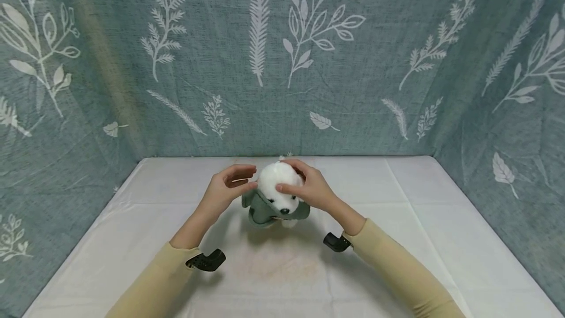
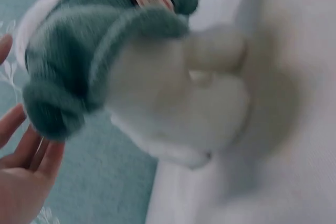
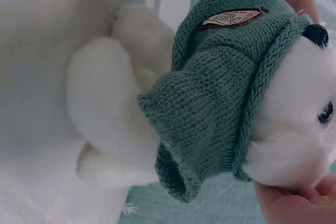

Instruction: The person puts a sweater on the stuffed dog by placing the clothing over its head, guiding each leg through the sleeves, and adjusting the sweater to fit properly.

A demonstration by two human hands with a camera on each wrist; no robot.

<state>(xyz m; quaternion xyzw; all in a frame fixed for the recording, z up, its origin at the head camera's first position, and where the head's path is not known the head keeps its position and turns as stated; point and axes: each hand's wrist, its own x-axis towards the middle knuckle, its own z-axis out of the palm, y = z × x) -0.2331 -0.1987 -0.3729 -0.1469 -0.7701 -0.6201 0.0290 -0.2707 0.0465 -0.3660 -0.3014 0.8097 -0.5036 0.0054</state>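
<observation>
A white plush dog (image 1: pixel 277 178) in a green knitted sweater (image 3: pixel 210 103) is upright between the hands, facing the camera. The person's right hand (image 1: pixel 315 188) grips its head, thumb across the front and fingers behind. At the toy's other side, the left hand (image 1: pixel 225 188) has loosely curved fingers, its thumb tip by the sweater's edge. In the left wrist view, the left hand's fingers (image 2: pixel 26 177) are beside a sweater sleeve (image 2: pixel 52 108). Blurred white legs (image 2: pixel 220 98) are over the cloth; I cannot tell whether they touch it. A small label (image 3: pixel 231 18) shows on the sweater.
A white cloth (image 1: pixel 375 269) covers the table. Green-blue curtains with white leaf prints (image 1: pixel 212 53) stand at the back and both sides. Black wrist devices (image 1: pixel 206 260) are at both beige sleeve cuffs. A shadow lies below the toy.
</observation>
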